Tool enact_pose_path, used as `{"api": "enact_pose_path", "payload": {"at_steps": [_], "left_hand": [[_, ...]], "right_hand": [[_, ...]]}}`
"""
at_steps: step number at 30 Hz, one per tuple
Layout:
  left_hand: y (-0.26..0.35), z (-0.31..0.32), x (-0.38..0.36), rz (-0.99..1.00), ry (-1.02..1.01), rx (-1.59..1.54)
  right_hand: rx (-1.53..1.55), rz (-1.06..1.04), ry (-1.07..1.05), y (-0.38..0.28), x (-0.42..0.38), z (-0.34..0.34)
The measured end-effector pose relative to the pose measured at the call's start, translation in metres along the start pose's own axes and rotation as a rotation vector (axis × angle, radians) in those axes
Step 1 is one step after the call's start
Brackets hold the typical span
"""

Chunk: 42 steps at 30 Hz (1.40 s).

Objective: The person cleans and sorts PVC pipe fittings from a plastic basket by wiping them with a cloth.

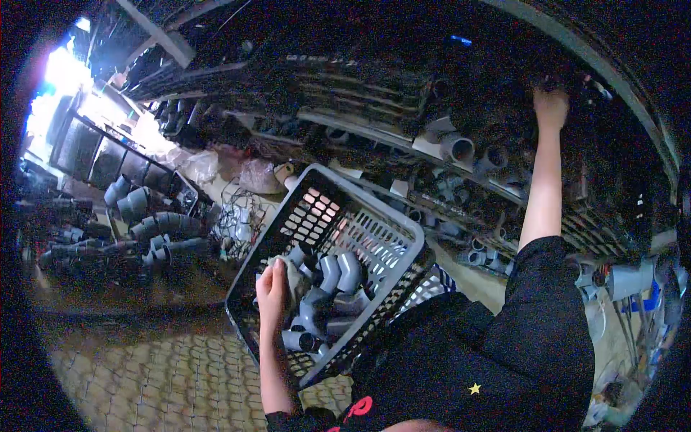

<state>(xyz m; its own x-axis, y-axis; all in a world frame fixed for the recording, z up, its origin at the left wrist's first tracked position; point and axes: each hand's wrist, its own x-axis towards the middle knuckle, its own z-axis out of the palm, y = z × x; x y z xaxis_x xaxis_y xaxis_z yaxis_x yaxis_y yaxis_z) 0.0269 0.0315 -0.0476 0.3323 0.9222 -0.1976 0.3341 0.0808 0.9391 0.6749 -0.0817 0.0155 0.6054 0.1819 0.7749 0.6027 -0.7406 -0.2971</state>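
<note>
My left hand [272,289] is over the left side of a grey plastic basket [403,222], fingers closed. Against it is a limp greyish piece [293,288] like cloth or a bag; what the fingers grip is not clear. Inside the basket lie several grey pipe elbows [349,272] and other grey pipe fittings [301,340]. My right hand [551,108] is stretched far out at the upper right, at a dark shelf. Its fingers fade into shadow, so whether it holds anything cannot be seen.
Shelves [360,129] with grey pipe pieces [458,150] run behind the basket. More fittings [137,205] are heaped at the left by a dark crate. A clear plastic bag [198,165] sits beyond, near bright light. Patterned paving [158,374] covers the floor.
</note>
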Motion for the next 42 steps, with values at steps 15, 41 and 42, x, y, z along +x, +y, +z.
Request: {"api": "enact_pose_path", "payload": {"at_steps": [15,41,42], "left_hand": [[-0.024,-0.031,0.012,0.139,0.308,0.312],[-0.007,-0.039,0.01,0.339,0.276,0.672],[-0.006,-0.042,0.011,0.322,0.298,0.694]], "right_hand": [[0.246,-1.366,-1.019,-0.398,-0.296,-0.106],[0.139,-1.104,-1.945,-0.32,-0.397,-0.042],[0.195,-1.21,-1.963,-0.327,-0.392,-0.039]]}}
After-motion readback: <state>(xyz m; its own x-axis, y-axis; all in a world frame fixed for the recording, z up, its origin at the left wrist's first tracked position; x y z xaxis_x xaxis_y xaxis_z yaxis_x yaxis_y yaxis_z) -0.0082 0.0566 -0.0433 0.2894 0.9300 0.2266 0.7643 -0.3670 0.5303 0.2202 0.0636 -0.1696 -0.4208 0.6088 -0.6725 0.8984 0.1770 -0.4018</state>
